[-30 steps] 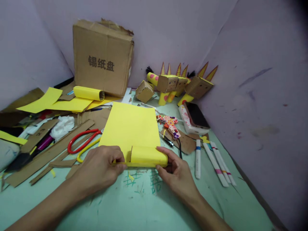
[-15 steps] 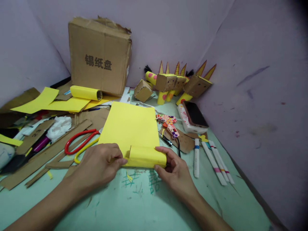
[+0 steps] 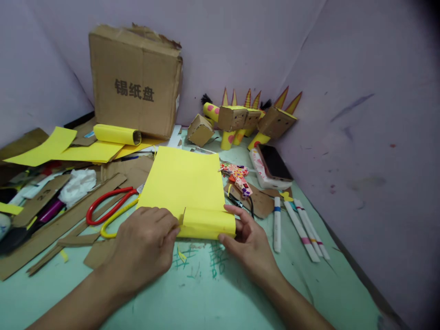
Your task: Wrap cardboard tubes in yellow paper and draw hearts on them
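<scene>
A yellow paper tube (image 3: 208, 223) lies across the near edge of a flat yellow sheet of paper (image 3: 184, 176). My left hand (image 3: 146, 238) is closed at the tube's left end, thumb and bent forefinger pinching the yellow paper there. Around the tube's right end curls my right hand (image 3: 249, 240), with the thumb at the front, the forefinger on top and other fingertips at the opening. Left of the sheet are scissors (image 3: 112, 206) with red and yellow handles, partly hidden. A flower-patterned hot glue gun (image 3: 237, 174) lies by the sheet's right edge.
A cardboard box (image 3: 134, 82) stands at the back wall, with another yellow tube (image 3: 117, 134) before it. Cardboard strips (image 3: 65, 220) crowd the left. Yellow paper animals with cardboard heads (image 3: 232, 119), a phone (image 3: 274, 162) and several white markers (image 3: 277, 224) are on the right.
The view has shifted slightly, so most things sit a little further left. My left hand has turned, its knuckles more upward; the right hand keeps its hold on the tube.
</scene>
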The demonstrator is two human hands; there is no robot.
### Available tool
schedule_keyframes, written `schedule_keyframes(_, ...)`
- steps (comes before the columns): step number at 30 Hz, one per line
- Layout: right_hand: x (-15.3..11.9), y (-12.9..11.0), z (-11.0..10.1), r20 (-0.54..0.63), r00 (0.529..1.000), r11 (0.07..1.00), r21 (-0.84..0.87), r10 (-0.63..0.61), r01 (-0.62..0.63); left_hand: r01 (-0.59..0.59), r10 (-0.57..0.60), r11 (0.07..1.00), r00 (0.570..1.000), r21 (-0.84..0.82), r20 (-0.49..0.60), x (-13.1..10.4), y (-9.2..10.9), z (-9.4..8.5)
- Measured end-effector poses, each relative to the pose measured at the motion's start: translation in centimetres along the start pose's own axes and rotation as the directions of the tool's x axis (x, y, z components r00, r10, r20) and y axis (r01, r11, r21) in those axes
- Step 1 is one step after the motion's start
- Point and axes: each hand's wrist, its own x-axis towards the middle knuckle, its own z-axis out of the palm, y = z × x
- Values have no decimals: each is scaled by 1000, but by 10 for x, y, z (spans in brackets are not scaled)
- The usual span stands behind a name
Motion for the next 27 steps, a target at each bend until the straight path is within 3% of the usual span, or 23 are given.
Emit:
schedule_keyframes(5,0,-1,0,4,1000,1000,24,-4,4,90,-82,991,994,-102,78,0,-2,1)
schedule_keyframes(16,0,-4,-2,12,1000,990,138,-29,27,211,-192,964,974,-164,122,2,-1,0)
schedule_keyframes(27,-1,-1,-4,-5,999,985,166,-38,38,180,-165,971,981,-159,99,0,-1,-1)
